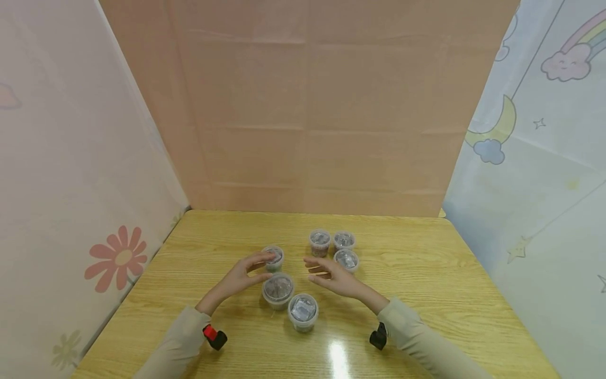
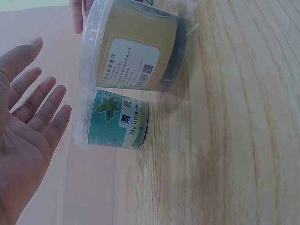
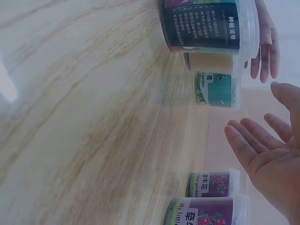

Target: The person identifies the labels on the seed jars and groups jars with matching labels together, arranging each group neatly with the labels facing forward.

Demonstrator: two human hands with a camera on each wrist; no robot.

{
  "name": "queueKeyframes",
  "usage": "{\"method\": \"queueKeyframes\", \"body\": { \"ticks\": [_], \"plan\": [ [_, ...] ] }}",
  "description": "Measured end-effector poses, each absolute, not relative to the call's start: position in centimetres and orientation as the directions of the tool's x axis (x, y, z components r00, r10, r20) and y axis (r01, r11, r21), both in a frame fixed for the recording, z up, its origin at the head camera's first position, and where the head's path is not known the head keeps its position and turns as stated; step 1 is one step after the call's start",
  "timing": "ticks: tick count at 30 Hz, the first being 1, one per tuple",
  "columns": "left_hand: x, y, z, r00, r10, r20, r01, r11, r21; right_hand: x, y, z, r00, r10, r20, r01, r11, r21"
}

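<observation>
My left hand hovers with loosely bent fingers beside a small teal-labelled plastic tub and a wider, yellow-labelled tub. In the left wrist view, its fingers are spread, apart from the teal tub with a mint leaf picture. Opposite, my right hand is in the air, thumb and fingers apart, holding nothing. Nearest to it is a tub at the right. A dark-labelled tub stands closer to my body, between the two forearms. All the tubs have clear lids with grey packets under them.
Two more tubs stand behind the right hand, one at the left and one at the right. Purple flower labels show on a tub in the right wrist view. The wooden table ends at a tan backdrop.
</observation>
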State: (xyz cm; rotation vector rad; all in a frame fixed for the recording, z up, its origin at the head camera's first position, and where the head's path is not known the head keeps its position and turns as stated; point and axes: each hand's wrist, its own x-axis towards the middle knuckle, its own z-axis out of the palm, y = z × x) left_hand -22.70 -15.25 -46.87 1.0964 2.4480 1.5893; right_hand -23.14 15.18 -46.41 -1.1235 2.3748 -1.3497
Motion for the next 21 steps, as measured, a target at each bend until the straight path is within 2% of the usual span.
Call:
{"method": "queueKeyframes", "body": {
  "ticks": [10,21],
  "plan": [
    [-22.5,-14.9,-47.0,-0.758,0.593,0.271,0.515,0.288,0.807,-23.1,15.5,-46.7,-0.679,-0.708,0.194,-0.532,0.292,-0.795],
    [-21.9,-14.4,-47.0,-0.754,0.609,0.247,0.542,0.364,0.758,-22.7,15.9,-47.4,-0.672,-0.718,0.183,-0.531,0.294,-0.795]
  ]
}}
